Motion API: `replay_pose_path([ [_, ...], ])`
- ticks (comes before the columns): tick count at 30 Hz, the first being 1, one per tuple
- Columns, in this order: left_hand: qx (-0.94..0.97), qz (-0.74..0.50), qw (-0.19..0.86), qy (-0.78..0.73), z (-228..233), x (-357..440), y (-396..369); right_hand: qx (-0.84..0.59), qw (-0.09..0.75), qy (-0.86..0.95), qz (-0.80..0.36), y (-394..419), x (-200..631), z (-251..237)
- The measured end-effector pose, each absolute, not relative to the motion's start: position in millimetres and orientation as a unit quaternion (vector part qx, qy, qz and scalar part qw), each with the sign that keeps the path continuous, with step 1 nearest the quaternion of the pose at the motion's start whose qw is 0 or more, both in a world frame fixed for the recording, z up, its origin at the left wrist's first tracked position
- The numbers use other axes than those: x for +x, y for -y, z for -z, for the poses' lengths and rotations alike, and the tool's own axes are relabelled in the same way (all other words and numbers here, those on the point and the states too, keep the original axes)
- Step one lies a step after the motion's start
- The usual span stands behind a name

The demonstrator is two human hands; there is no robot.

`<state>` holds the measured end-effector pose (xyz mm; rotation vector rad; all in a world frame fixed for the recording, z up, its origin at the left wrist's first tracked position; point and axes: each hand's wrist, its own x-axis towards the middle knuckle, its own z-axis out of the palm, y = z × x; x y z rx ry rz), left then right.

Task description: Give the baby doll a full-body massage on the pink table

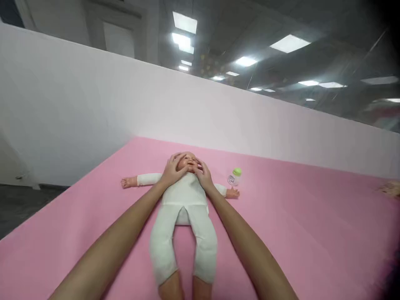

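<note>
A baby doll point(185, 193) in a white cloth body lies on its back, arms spread out sideways and legs pointing toward me. My left hand point(173, 171) is cupped against the left side of the doll's head, thumb by its chin. On the opposite side, my right hand point(204, 176) curls around the head in the same way. Between the two hands the doll's face shows in part; some of my fingertips are hidden behind its head. Just beyond the doll's right-hand arm stands a small baby bottle point(234, 177) with a green cap.
The doll rests on a pink tabletop point(296, 221). White partition walls point(200, 112) border the table at the back and left. At the far right edge lies a blurred tan object point(390, 188) that I cannot identify. Grey floor shows at lower left.
</note>
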<state>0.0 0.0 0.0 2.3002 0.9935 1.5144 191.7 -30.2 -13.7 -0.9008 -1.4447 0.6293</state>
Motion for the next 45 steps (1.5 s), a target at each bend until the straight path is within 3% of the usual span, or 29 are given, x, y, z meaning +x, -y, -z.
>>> replay_pose_path([
  [45,0.784,-0.504,0.088,-0.352,-13,-13,-15,-0.405,0.612,0.642,-0.221,20,182,4],
])
